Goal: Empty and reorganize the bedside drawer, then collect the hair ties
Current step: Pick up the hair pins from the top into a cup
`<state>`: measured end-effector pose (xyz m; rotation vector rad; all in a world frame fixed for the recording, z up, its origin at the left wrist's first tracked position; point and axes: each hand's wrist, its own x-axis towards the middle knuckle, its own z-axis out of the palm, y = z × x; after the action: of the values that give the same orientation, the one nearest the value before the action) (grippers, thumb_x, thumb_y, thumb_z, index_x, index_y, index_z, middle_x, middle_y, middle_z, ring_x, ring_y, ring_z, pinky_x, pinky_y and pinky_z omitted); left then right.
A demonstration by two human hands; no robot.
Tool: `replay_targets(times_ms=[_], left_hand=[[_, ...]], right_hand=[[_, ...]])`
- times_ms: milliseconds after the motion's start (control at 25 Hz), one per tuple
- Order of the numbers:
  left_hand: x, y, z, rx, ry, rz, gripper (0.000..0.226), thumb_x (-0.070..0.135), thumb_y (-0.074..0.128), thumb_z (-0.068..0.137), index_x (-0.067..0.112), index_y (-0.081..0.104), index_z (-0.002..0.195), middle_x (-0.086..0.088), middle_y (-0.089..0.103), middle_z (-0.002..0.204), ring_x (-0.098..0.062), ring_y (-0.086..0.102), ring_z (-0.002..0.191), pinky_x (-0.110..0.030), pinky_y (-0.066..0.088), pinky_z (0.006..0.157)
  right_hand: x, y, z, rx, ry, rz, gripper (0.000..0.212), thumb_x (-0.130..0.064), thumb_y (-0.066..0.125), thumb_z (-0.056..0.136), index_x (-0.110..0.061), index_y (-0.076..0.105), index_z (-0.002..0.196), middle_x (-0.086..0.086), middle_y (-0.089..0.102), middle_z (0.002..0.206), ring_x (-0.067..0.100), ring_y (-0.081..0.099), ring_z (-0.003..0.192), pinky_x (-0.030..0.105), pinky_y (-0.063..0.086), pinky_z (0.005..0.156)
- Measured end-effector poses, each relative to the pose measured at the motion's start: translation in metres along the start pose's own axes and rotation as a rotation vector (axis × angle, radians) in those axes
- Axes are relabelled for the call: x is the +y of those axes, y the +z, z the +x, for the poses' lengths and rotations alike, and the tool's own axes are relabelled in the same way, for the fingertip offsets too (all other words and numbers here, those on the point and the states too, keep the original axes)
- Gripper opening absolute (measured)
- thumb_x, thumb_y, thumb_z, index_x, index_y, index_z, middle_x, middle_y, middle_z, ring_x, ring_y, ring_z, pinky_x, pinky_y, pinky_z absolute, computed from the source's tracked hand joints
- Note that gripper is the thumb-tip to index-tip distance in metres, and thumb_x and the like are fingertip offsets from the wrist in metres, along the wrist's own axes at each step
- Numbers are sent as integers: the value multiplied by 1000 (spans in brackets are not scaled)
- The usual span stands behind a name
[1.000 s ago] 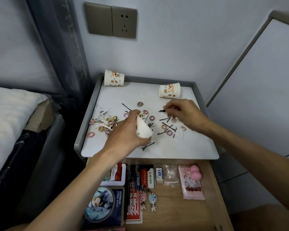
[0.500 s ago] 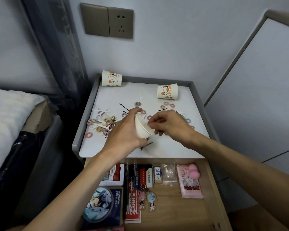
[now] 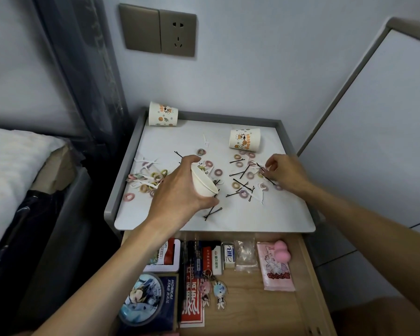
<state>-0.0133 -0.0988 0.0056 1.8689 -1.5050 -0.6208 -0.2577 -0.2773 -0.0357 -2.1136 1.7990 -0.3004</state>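
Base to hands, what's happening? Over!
Left hand grips paper cup. Right hand picking among hair ties, catch unclear. Bobby pins mixed in.

The blue box (image 3: 170,291) reads, seemingly, "HONKAI STAR RAIL".

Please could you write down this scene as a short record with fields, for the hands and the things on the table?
Surface: white bedside table top
Left hand: holds a tilted paper cup
Right hand: fingertips at a bobby pin among hair ties; grip unclear
Loose items: hair ties, bobby pins, scattered
Other cups: two printed paper cups at the back
Drawer: open, holding packets and keychains
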Motion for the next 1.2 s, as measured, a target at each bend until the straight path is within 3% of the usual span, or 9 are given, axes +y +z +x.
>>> replay_targets(times_ms=[240,320,400,560,680,800,880,1040,1200], left_hand=[[1,2,3,-16,-10,-10,92,42,88,65,34,34,139,12,49,107,-12,39,98,-28,33,79],[1,2,2,-18,-7,-8,92,42,88,65,34,33,139,12,49,108,-12,38,98,-28,33,79],[2,1,2,-17,-6,-7,92,43,88,65,33,33,139,12,49,109,-11,38,99,-28,33,79],[3,1,1,-17,-10,6,92,43,87,66,33,33,140,12,47,109,-10,37,99,-28,31,79],[4,0,1,-18,-11,3,92,43,88,66,33,33,140,12,48,108,-11,38,98,-28,32,79],[4,0,1,-16,-4,4,91,43,87,66,33,34,139,12,48,108,-11,38,98,-27,32,79],[5,1,1,-20,-4,5,90,43,87,67,33,34,139,11,49,109,-11,37,98,-27,31,79],[5,1,1,-27,0,0,90,42,87,67,33,34,140,10,49,110,-11,37,98,-27,31,80],[5,1,2,-22,3,0,90,43,87,66,33,35,139,11,49,108,-11,39,97,-27,32,78]], right_hand=[[-1,9,3,36,-76,-155,23,-24,68,92,-17,67,114,8,71,103,24,65,89,32,53,76],[-3,5,2,24,-54,-89,23,-26,69,91,-20,64,113,6,70,97,22,68,74,33,56,68],[-2,-2,4,27,-29,-26,13,-21,66,93,-19,66,107,4,69,91,14,66,62,25,50,55],[2,-15,9,72,-56,-49,11,-13,64,93,-14,73,99,4,70,95,12,60,77,23,42,68],[3,-14,5,47,-95,-39,6,-18,71,89,-14,75,91,1,68,87,8,58,72,21,39,61],[0,-6,-1,-18,-119,-109,14,-23,76,85,-13,74,94,2,68,87,16,62,79,32,52,71],[-1,-1,-2,-30,-90,-123,14,-21,73,88,-11,73,97,6,71,92,16,61,73,35,55,75],[-3,-1,1,-52,-35,-114,8,-17,69,91,-11,70,86,5,69,83,14,59,55,30,53,65],[-5,-13,6,-45,-7,-80,14,-16,66,93,-9,68,81,3,71,75,16,64,65,28,48,65]])
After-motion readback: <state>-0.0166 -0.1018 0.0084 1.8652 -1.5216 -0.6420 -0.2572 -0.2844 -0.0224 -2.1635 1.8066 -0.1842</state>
